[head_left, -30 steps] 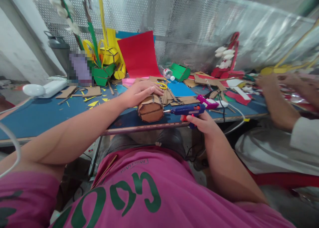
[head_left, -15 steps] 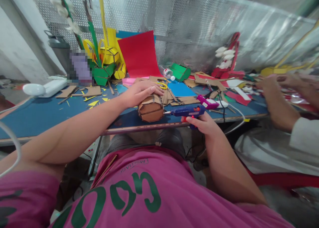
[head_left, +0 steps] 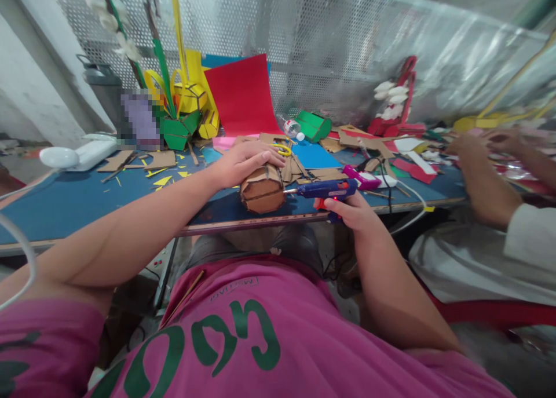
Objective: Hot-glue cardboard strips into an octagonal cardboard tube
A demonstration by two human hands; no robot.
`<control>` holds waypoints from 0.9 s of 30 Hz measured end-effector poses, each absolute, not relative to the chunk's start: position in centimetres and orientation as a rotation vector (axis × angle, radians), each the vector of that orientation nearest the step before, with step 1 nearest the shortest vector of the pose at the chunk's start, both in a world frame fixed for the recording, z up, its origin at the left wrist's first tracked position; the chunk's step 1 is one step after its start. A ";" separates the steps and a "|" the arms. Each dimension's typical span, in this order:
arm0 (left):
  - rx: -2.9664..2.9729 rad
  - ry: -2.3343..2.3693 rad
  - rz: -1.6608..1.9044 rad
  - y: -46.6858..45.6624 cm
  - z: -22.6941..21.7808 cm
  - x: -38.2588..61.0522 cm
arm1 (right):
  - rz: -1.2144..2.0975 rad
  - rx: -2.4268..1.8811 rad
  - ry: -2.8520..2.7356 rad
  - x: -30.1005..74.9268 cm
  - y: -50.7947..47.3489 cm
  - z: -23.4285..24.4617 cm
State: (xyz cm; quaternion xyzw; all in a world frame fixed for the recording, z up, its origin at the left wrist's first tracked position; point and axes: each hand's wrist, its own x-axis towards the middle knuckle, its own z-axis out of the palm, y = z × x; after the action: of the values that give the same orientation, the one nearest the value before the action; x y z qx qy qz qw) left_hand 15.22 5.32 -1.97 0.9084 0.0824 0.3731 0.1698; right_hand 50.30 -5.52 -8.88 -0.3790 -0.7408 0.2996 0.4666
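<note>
A brown many-sided cardboard box [head_left: 262, 196] lies near the front edge of the blue table [head_left: 130, 198], its flat end facing me. My left hand [head_left: 249, 160] rests over its top, fingers curved across it and gripping it. In my right hand [head_left: 353, 210] is a blue hot glue gun [head_left: 325, 189] with an orange trigger and a small red light. Its metal nozzle points left and meets the right edge of the box's flat end. My left fingertips partly cover the top of the box.
Cardboard scraps, a blue sheet [head_left: 315, 155] and a purple tool [head_left: 361, 178] lie behind the glue gun. Further back stand a red sheet [head_left: 243, 94], a green paper box [head_left: 313, 126] and a plastic bottle [head_left: 290, 126]. A co-worker's hands [head_left: 486, 143] are at the right.
The glue gun and my right hand have shifted very slightly up and left along the box's right edge. My left hand and the box stay put.
</note>
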 end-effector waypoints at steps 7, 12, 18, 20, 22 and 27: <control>2.576 0.209 1.064 5.2 -1.8 15.2 | 0.742 -0.943 -1.823 50.6 -6.0 -8.6; 2.587 0.207 1.058 5.4 -2.0 15.2 | 0.747 -0.966 -1.822 50.5 -6.0 -8.5; 2.581 0.232 1.073 5.6 -2.2 15.2 | 0.740 -0.984 -1.809 50.1 -5.6 -8.6; 2.580 0.225 1.067 5.4 -2.1 15.2 | 0.735 -0.982 -1.798 50.0 -5.6 -8.7; 2.579 0.219 1.065 5.3 -2.0 15.2 | 0.726 -0.979 -1.785 50.0 -5.9 -8.8; 2.580 0.227 1.084 5.2 -2.0 15.3 | 0.709 -0.970 -1.766 50.2 -6.5 -8.7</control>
State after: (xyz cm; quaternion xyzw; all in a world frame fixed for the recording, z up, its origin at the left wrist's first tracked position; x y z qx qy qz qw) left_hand 15.28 5.24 -2.02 0.9062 0.0797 0.3807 0.1661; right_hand 50.21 -6.47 -8.72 -0.3981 -0.7243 0.2907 0.4820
